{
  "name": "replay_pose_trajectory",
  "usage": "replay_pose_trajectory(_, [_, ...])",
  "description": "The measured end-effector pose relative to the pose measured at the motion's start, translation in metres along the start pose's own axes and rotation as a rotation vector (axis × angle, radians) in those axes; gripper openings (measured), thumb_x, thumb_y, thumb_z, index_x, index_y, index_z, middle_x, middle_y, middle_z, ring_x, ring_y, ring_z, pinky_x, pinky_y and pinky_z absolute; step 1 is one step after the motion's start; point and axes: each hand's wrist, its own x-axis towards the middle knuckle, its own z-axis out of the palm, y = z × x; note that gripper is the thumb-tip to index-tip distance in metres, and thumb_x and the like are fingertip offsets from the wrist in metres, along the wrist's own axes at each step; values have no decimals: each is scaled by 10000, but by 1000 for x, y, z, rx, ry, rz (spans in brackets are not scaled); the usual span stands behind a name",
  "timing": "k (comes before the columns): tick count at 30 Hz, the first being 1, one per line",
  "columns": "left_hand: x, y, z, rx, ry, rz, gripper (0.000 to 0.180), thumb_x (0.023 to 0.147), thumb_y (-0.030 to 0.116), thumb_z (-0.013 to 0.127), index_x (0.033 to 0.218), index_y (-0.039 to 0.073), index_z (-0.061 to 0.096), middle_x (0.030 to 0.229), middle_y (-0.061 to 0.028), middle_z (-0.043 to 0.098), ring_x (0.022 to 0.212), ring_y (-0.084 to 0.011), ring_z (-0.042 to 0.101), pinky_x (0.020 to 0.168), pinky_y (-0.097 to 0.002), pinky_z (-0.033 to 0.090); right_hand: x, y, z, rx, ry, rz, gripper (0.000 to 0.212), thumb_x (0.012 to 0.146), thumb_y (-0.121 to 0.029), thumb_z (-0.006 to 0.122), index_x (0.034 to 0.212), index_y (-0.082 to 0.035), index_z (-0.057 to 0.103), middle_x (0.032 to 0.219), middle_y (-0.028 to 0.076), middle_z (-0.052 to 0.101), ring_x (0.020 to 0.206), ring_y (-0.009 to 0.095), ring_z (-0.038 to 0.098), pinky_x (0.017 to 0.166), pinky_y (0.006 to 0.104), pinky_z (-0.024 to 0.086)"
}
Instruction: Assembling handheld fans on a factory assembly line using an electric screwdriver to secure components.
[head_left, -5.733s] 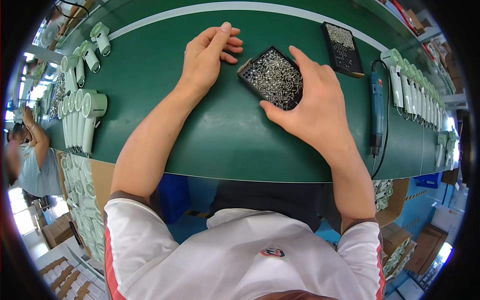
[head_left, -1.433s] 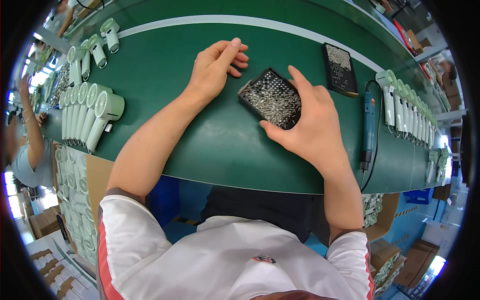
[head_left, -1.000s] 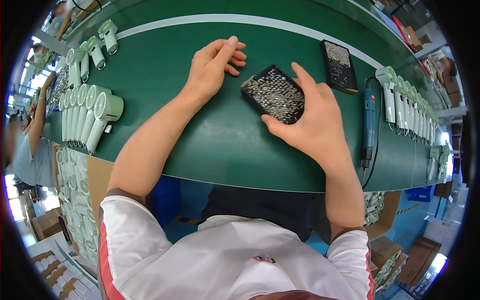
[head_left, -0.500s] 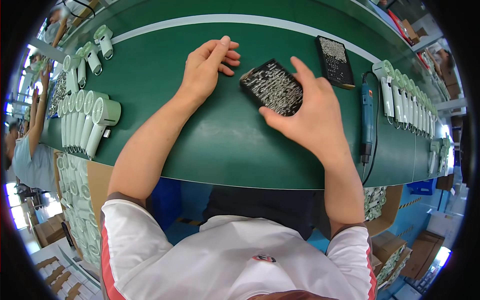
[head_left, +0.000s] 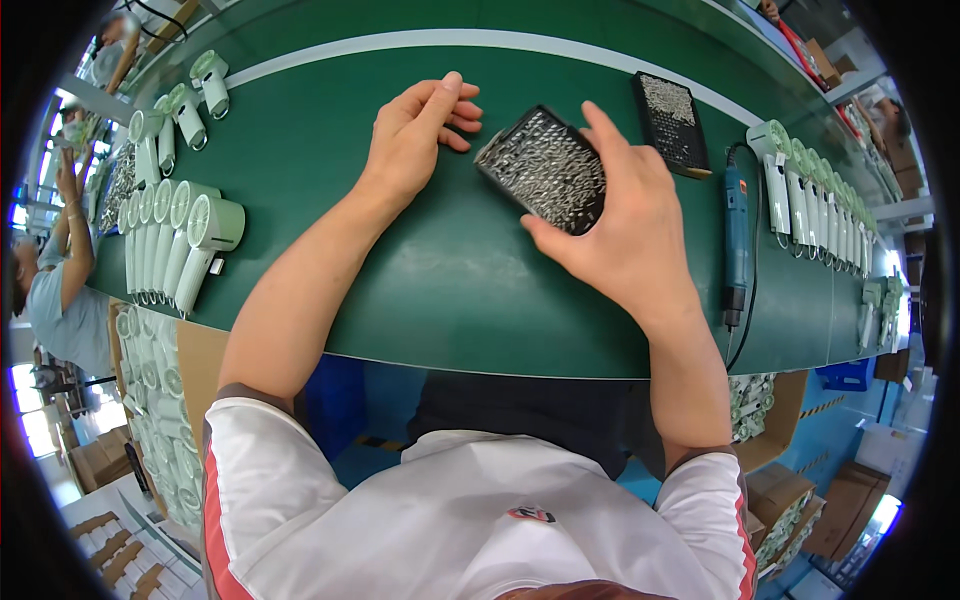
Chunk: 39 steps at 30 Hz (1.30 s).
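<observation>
My right hand (head_left: pixel 630 215) grips a black screw tray (head_left: pixel 487 160), thumb along the near edge and fingers at the far right side. The tray is tilted above the green bench and holds many small silver screws (head_left: pixel 555 175), some settled in its rows of holes. To its left, my left hand (head_left: pixel 415 130) hovers with loosely curled, slightly separated fingers; nothing shows in it. A second black tray (head_left: pixel 685 148) with screws lies farther back on the right. Beside it lies a blue electric screwdriver (head_left: pixel 736 235) with a black cord.
Pale green handheld fans (head_left: pixel 212 225) stand in a row at the left, with more fans (head_left: pixel 210 85) behind. Another fan row (head_left: pixel 790 185) lines the right. Boxes of fans (head_left: pixel 155 400) sit below the bench edge. Another person (head_left: pixel 65 290) works at far left.
The screw tray has tilted a little in my right hand, and its screws have shifted toward the right, baring more holes at the far left. My left hand has barely moved.
</observation>
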Motion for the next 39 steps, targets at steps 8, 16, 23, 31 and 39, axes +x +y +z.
replay_pose_trajectory(8, [0, -2, 0, -22, -3, -6, 520, 1070, 455, 538, 1154, -32, 700, 978, -96, 701, 898, -152, 668, 749, -285, 543, -2, -1, -2, 25, -48, 28, 1007, 611, -245, 930, 1478, -6, 479, 1184, 161, 701, 1042, 331, 633, 939, 428, 524])
replay_pose_trajectory(16, [1, -2, 2, 8, -7, -1, 529, 1070, 461, 534, 1156, -33, 702, 973, -102, 704, 894, -151, 666, 752, -289, 550, -4, -2, 0, 7, -82, 78, 997, 631, -272, 928, 1482, -15, 476, 1157, 183, 701, 1034, 347, 643, 930, 436, 528])
replay_pose_trajectory(23, [0, -1, 2, -4, -6, 6, 530, 1069, 461, 536, 1156, -34, 702, 979, -108, 706, 892, -153, 666, 751, -289, 549, -4, -3, -2, -2, -106, 166, 968, 659, -321, 913, 1463, 5, 485, 1098, 209, 701, 1012, 353, 653, 909, 440, 539])
replay_pose_trajectory(31, [1, -3, 1, -13, -21, 9, 525, 1067, 461, 540, 1151, -31, 702, 980, -107, 706, 891, -155, 666, 744, -289, 548, -4, 0, -4, -7, -69, 109, 953, 643, -304, 922, 1450, -8, 511, 1074, 201, 691, 997, 350, 647, 890, 437, 542])
replay_pose_trajectory(39, [0, -1, 0, 2, -10, 3, 526, 1068, 464, 539, 1153, -30, 702, 977, -105, 705, 891, -155, 666, 746, -287, 549, -6, -2, -3, -55, -71, 24, 958, 633, -295, 907, 1451, 4, 508, 1057, 179, 688, 983, 348, 625, 905, 444, 512])
